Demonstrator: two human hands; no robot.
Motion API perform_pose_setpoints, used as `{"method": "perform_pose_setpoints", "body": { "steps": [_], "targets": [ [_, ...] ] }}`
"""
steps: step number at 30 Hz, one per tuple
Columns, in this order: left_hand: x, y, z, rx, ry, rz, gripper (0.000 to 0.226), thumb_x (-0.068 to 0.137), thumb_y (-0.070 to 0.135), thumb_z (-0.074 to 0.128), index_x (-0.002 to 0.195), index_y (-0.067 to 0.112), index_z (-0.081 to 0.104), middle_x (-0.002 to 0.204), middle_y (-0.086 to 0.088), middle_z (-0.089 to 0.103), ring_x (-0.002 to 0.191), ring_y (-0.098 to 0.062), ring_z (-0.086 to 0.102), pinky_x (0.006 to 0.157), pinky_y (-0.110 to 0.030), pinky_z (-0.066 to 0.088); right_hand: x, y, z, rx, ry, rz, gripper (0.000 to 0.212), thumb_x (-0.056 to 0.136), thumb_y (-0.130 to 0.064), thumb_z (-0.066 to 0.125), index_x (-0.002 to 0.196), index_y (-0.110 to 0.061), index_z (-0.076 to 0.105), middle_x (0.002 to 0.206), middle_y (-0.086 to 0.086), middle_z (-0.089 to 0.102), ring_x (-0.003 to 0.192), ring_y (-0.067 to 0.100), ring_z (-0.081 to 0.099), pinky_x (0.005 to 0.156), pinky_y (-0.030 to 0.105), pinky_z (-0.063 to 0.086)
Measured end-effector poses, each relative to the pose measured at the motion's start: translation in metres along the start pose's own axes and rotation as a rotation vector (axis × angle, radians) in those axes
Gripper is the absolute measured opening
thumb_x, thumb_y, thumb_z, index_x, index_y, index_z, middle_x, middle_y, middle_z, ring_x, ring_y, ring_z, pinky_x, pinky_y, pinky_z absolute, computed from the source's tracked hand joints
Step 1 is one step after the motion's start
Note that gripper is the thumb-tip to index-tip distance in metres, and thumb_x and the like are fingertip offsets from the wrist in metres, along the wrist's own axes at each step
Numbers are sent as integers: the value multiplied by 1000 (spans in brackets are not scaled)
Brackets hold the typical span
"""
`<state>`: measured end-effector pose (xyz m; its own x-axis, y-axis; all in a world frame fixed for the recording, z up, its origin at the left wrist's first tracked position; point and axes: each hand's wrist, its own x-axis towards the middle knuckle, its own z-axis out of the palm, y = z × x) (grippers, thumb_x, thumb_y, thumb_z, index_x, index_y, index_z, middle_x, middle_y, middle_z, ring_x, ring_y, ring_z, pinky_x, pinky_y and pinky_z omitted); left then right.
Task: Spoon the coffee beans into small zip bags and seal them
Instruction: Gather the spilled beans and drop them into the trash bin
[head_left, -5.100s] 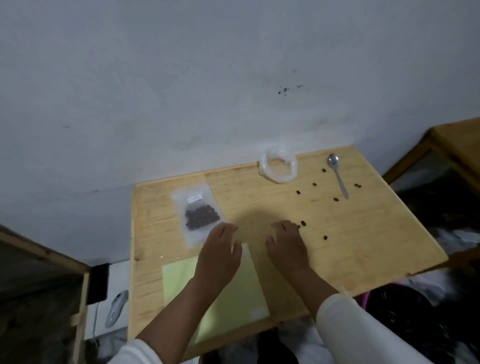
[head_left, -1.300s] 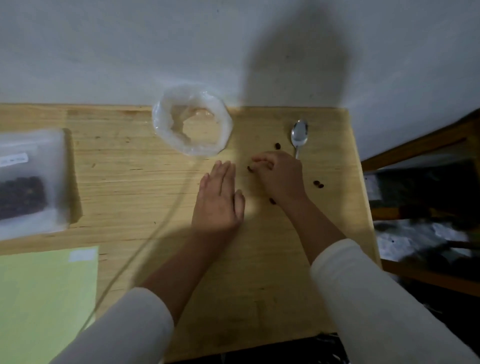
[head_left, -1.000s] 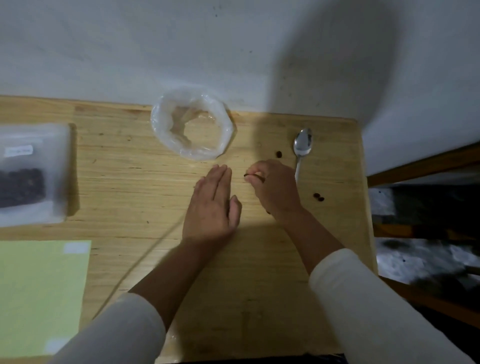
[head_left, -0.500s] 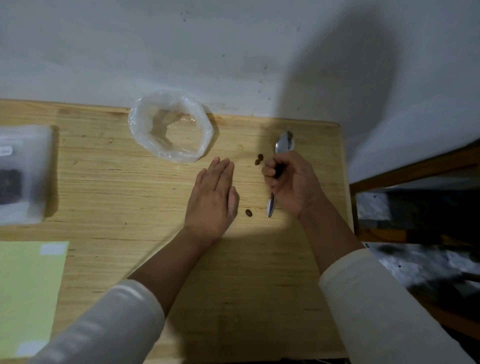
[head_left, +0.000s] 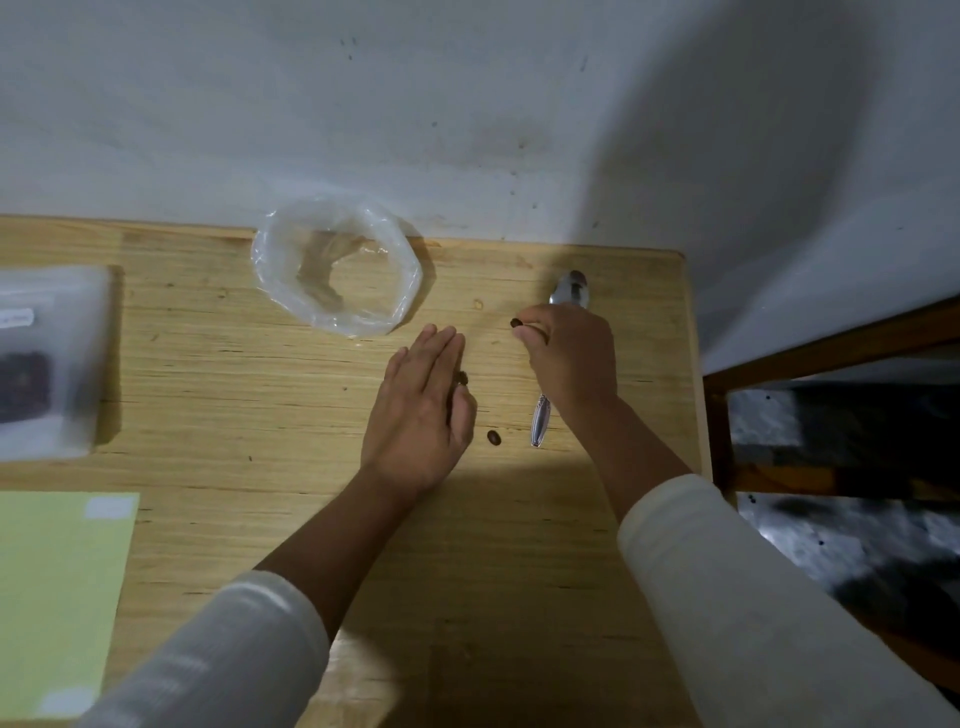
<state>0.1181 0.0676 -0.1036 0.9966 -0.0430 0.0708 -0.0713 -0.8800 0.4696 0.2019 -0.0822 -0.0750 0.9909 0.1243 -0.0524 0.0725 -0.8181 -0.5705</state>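
1. Wooden table (head_left: 260, 395) against a pale wall (head_left: 467, 104); dim light, with a shadow across the near half.
2. Left hand (head_left: 421, 410) lies on the wood with fingers straight and together, holding nothing. One bean (head_left: 462, 378) touches its thumb-side edge.
3. Right hand (head_left: 569, 358), at 3 o'clock from the left hand, has its fingers curled; the fingertips pinch a bean (head_left: 516, 322).
4. Spoon (head_left: 558, 358) lies on the table under the right hand, bowl at 12 o'clock, handle end at 6.
5. Loose bean (head_left: 493, 437) lies between the left hand and the spoon handle.
6. Open clear bag (head_left: 337, 265), rim rolled down, at 11 o'clock from the left hand.
7. Filled zip bag (head_left: 52, 358) at the 9 o'clock edge; green sheet (head_left: 57, 597) at 7 o'clock.
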Motion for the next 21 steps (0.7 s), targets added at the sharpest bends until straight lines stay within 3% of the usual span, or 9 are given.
{"method": "perform_pose_setpoints", "body": {
  "steps": [4, 8, 11, 16, 18, 21],
  "targets": [
    [0, -1, 0, 1, -4, 0, 51, 91, 23, 39, 139, 5, 41, 146, -10, 40, 141, -19, 26, 117, -40, 19, 0, -3, 3, -55, -5, -19, 19, 91, -20, 58, 99, -7, 68, 96, 10, 67, 84, 22, 63, 75, 28, 46],
    [0, -1, 1, -1, 7, 7, 50, 91, 21, 43, 138, 5, 41, 145, -11, 40, 141, -20, 26, 117, -37, 16, -2, -7, 4, -36, 0, -57, 26, 91, -21, 58, 109, -5, 65, 105, 11, 66, 96, 23, 61, 81, 26, 42],
    [0, -1, 1, 1, 15, 12, 49, 92, 20, 44, 138, 5, 41, 145, -11, 40, 141, -19, 25, 117, -34, 14, 2, -7, 8, -64, -31, -81, 21, 92, -21, 55, 101, -7, 68, 98, 8, 68, 96, 19, 59, 77, 22, 36],
    [-4, -3, 0, -13, 6, 10, 50, 93, 23, 39, 139, 4, 41, 146, -11, 40, 141, -19, 25, 118, -32, 13, -3, -12, 14, -155, 6, -80, 22, 97, -17, 45, 97, -2, 61, 95, 11, 63, 86, 25, 58, 71, 31, 40],
    [-9, -7, -2, -26, 3, 14, 50, 93, 23, 41, 138, 3, 41, 145, -11, 41, 140, -19, 26, 117, -35, 18, -6, -15, 14, -168, -1, -51, 23, 97, -17, 41, 97, -3, 59, 93, 9, 60, 82, 22, 56, 68, 27, 39],
    [-22, -18, -7, -25, -11, 7, 51, 93, 26, 42, 140, 5, 40, 146, -10, 40, 141, -17, 25, 117, -36, 20, -13, -24, 10, 108, 7, 141, 20, 96, -17, 43, 90, -9, 60, 79, 1, 56, 65, 10, 49, 56, 16, 34]
  ]
}}
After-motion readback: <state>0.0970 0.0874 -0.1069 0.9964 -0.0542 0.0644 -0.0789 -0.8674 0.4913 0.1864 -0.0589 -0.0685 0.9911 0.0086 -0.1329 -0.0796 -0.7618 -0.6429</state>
